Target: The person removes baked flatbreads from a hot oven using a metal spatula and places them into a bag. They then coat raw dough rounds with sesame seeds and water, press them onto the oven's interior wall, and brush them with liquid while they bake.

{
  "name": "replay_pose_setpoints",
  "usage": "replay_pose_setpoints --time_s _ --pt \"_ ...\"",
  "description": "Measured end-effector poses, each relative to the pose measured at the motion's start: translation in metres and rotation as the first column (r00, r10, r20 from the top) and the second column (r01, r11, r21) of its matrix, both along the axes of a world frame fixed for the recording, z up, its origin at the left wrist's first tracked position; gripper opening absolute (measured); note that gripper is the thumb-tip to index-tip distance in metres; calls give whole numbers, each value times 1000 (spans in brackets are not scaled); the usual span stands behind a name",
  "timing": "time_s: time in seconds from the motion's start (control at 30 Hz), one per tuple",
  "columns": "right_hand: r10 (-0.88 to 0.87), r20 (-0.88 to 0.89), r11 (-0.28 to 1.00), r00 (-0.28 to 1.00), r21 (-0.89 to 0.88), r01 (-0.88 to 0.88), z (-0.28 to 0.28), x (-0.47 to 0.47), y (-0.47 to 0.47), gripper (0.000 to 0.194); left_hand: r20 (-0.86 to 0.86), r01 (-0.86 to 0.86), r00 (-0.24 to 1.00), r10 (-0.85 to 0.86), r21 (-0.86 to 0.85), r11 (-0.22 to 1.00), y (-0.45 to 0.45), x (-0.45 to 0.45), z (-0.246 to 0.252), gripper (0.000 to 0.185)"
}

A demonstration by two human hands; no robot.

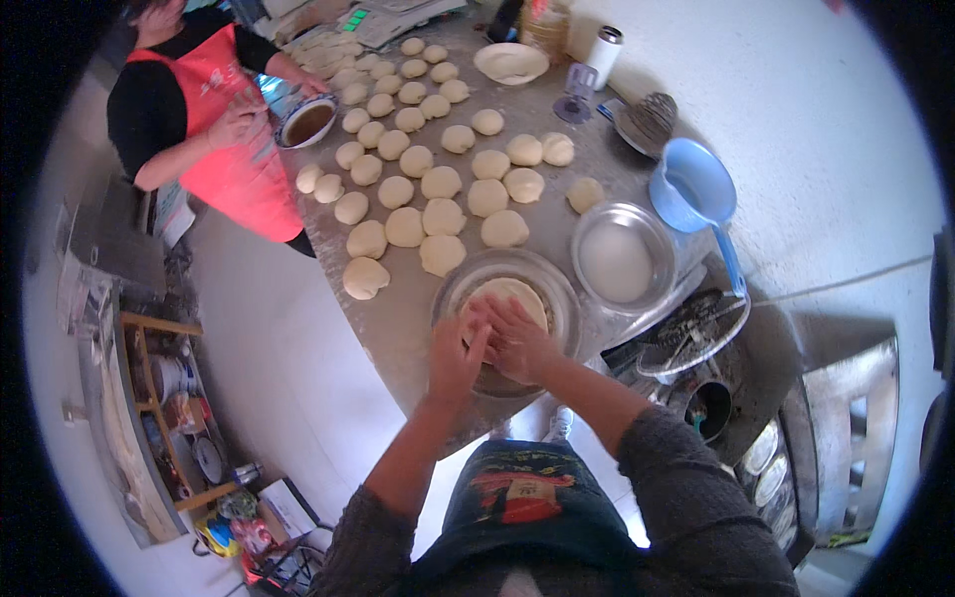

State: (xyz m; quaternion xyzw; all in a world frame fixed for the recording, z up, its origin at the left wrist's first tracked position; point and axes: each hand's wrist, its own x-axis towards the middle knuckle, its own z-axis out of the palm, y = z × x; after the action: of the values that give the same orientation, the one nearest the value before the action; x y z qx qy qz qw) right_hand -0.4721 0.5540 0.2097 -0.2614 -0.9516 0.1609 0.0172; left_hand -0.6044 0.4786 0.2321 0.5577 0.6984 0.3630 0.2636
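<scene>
Close before me, a round metal tray (pixel 565 291) on the worktable holds a flattened disc of dough (pixel 524 292). Flat on the dough lies my right hand (pixel 518 342), its fingers stretched out. My left hand (pixel 456 357) is at the left side of the disc and touches the right hand; its fingertips are partly hidden, so its grip is unclear. Many rounds of dough (pixel 442 218) are spread over the table beyond the tray. Just right of the tray stands a metal basin (pixel 583 224) with whitish contents (pixel 615 263).
A blue plastic dipper (pixel 683 213) is beside the basin, its handle jutting past the table. Across the left edge, a person in a red apron (pixel 224 134) stands near a bowl of brown liquid (pixel 310 123). A white bottle (pixel 604 60) stands by the wall; shelves (pixel 160 418) are lower left.
</scene>
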Motion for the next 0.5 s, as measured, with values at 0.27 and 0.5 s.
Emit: replay_pose_setpoints --time_s 0.27,0.5 --pt "-403 -94 915 911 -17 403 41 144 -74 64 -427 153 843 -327 -393 907 85 -3 -11 46" --pt "-763 -363 638 535 -561 528 61 252 -196 72 318 543 840 -441 -508 668 39 49 71 35"
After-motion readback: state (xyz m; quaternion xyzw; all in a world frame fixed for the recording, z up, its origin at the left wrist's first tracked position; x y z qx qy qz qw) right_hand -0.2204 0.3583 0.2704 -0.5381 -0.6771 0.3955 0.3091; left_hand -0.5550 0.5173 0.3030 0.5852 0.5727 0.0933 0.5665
